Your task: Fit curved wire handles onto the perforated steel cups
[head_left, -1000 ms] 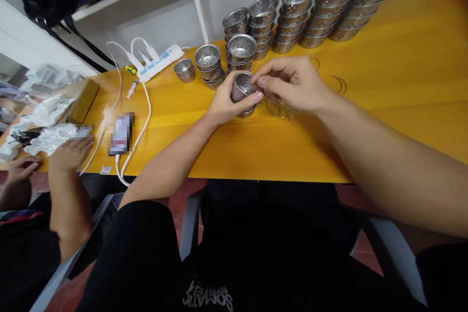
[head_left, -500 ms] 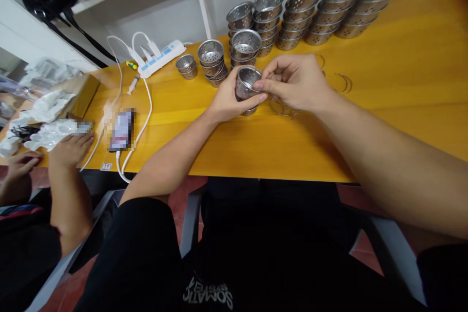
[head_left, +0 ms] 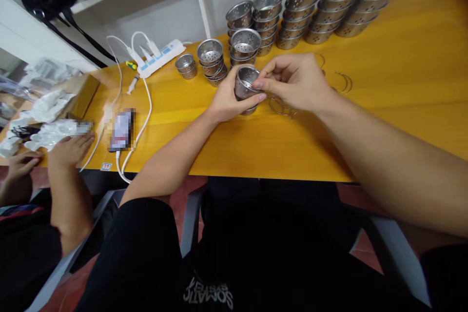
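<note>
My left hand [head_left: 227,96] wraps round a small perforated metal cup [head_left: 245,88], its open top tilted toward me. Under it, part of another metal cup [head_left: 249,110] shows on the table, partly hidden by my fingers. My right hand [head_left: 292,80] is closed in a pinch at the cup's right rim, thumb and forefinger tips together against the edge. What lies between those fingertips is too small to make out. Thin wire rings [head_left: 280,106] lie on the table below my right hand, and curved wire pieces [head_left: 344,83] lie farther right.
Nested perforated cups [head_left: 245,44] stand in several stacks along the back, larger toward the right. To the left are a power strip [head_left: 161,58], a syringe [head_left: 133,85] and a phone [head_left: 122,129] on a white cable. Another person's hand [head_left: 71,150] rests beside plastic bags [head_left: 51,134].
My right fingertips have shifted slightly left, a little over the cup's rim. My left hand keeps its hold on the cup, which has barely moved.
</note>
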Tool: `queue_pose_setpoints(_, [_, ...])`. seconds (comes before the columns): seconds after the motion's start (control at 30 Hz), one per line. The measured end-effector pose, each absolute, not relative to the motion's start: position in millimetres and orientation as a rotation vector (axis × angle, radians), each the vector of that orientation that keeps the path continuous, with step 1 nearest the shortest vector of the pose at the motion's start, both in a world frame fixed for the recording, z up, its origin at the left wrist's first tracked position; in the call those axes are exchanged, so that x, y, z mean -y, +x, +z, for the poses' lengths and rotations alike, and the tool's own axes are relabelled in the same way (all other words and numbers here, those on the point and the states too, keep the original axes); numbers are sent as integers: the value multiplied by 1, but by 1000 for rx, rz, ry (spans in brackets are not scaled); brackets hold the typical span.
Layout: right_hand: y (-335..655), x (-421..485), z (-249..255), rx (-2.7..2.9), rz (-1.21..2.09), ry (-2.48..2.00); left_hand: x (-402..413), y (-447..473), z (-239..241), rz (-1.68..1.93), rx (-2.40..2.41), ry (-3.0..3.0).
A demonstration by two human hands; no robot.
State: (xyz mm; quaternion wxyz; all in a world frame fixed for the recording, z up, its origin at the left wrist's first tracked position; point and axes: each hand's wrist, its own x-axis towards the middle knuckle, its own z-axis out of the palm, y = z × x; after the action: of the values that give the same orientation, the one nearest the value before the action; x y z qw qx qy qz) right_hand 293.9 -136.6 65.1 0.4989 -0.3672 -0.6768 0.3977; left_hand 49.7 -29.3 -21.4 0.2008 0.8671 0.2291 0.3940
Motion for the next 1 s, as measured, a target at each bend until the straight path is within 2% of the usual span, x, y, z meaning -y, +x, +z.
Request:
queue_pose_setpoints(0.13, [295,137,65,1598,792,-892,32,46,-14,1126,-741,2389])
queue_pose_setpoints(0.4, [301,143,72,1727,701,-956,38,44,-2,1138,-843,2367])
queue_pose_setpoints(0.67, [300,138,63,1808,710,-903,39,42,-1,1123,-804,2381])
queue_pose_setpoints(0.87, [295,143,70,1795,902,-924,48,48,3,1112,-872,2338])
queue_pose_setpoints(1.0, [294,144,72,1804,917,-915,47,49,0,1143,-831,2354])
